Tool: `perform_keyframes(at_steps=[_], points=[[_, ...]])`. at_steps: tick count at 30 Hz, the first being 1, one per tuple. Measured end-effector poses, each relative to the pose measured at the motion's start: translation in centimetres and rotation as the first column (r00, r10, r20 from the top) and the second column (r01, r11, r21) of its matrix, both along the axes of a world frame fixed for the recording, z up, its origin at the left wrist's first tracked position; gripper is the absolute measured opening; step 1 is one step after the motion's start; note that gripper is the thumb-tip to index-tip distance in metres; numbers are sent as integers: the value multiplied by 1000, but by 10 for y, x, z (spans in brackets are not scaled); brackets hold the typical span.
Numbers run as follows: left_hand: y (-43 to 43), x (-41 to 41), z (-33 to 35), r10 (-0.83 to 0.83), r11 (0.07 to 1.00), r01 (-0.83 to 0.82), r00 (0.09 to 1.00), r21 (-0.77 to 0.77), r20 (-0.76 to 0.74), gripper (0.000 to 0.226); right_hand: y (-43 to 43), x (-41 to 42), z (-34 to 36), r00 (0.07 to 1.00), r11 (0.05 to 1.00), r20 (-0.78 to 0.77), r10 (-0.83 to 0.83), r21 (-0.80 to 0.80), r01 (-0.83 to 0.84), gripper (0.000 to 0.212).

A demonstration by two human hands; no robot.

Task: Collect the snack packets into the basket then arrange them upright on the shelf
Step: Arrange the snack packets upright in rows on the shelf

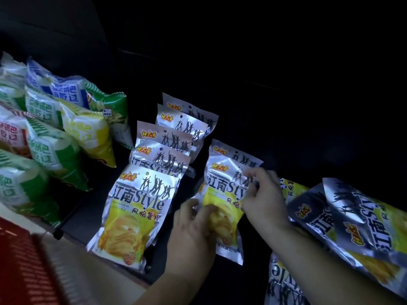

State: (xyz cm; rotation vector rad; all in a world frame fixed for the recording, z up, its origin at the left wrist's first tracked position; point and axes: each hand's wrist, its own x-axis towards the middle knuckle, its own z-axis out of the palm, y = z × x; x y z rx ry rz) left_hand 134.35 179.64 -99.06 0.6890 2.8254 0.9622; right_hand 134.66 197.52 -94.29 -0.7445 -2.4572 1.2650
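A silver and yellow chip packet (222,190) stands upright on the dark shelf (253,271), in front of another of the same kind. My left hand (193,227) grips its lower left side. My right hand (262,194) pinches its upper right edge. To its left a row of several matching packets (141,208) stands upright, one behind the other. More of these packets (356,225) lie flat in a loose heap at the right, under my right forearm. A red basket (19,260) shows at the bottom left corner.
Green, blue, yellow and red puffed snack bags (57,133) fill the shelf section at the left, behind a thin black divider (63,219). The back of the shelf is dark. A pale shelf edge (92,267) runs along the bottom left.
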Motion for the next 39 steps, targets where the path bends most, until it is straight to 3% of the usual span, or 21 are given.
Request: perform_keyframes(at_steps=[2, 7, 12, 14, 20, 29, 35, 39], points=[[-5, -4, 2, -8, 999, 7, 999, -31, -33, 61, -4, -5, 0, 999, 999, 10, 40, -20, -40, 38], [-5, -3, 8, -147, 975, 153, 988, -159, 49, 73, 3, -11, -8, 997, 999, 76, 31, -22, -30, 44], [-8, -12, -1, -174, 964, 181, 983, -195, 55, 87, 25, -23, -4, 987, 967, 155, 43, -256, -2, 77], [-7, -15, -3, -174, 967, 180, 983, -182, 48, 88, 28, -27, -3, 985, 935, 162, 58, -354, 4, 80], [-12, -17, -10, -171, 975, 173, 985, -140, 28, 89, 23, -34, -1, 967, 895, 230, 108, -445, 5, 67], [-19, -13, -15, -133, 991, 133, 991, -7, 0, 81, 12, -39, 8, 989, 823, 141, 38, -566, 49, 53], [-8, -10, -11, -128, 990, 129, 992, 58, -24, 81, 9, -35, 29, 996, 868, 35, 77, -494, -50, 52], [11, -22, 0, -165, 986, 163, 982, -34, -89, 82, 26, -35, 51, 997, 926, -67, 38, -373, -61, 47]])
